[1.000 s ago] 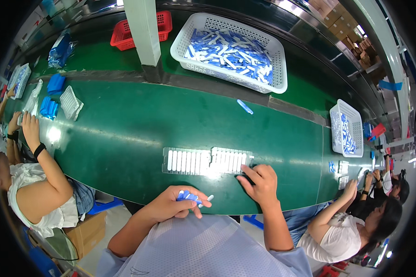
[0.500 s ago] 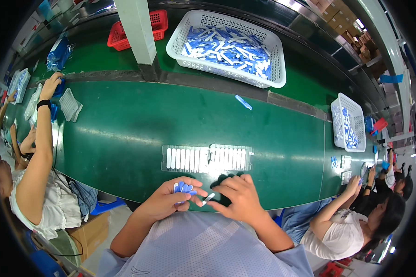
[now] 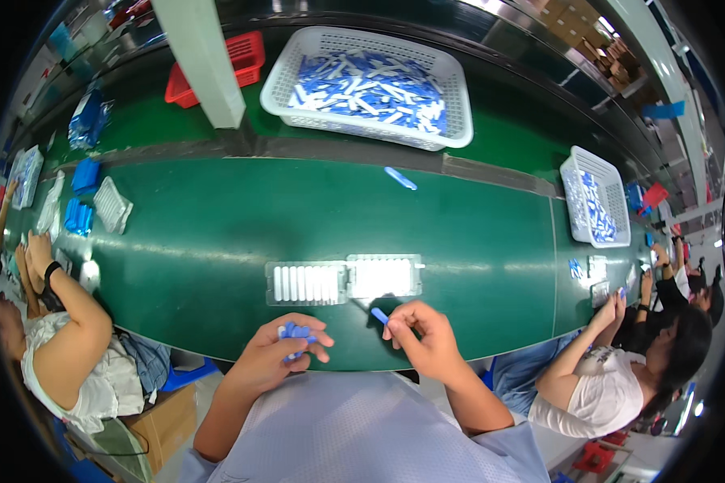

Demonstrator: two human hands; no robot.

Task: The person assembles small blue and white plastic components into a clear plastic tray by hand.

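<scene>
My left hand [image 3: 267,354] is closed around a bunch of small blue-and-white plastic sticks [image 3: 297,332], its fingertips partly apart. In my right hand [image 3: 425,340], a single blue stick [image 3: 379,315] is pinched between thumb and fingers and points up and left. Just beyond both hands lies a clear plastic tray [image 3: 269,285] in two halves, side by side on the green table. Rows of slim white pieces [image 3: 304,283] fill the left half; glare blurs those in the right half.
A large white basket [image 3: 270,92] heaped with such sticks stands at the back, near a pillar [image 3: 205,72] and red basket [image 3: 181,87]. One loose blue stick [image 3: 400,178] lies mid-table. Another white basket [image 3: 573,189] is at right. Co-workers sit on both sides.
My right hand has turned and shifted slightly right and forward; its stick now shows blue instead of white. My hands are farther apart. The left co-worker's outstretched arm has drawn back.
</scene>
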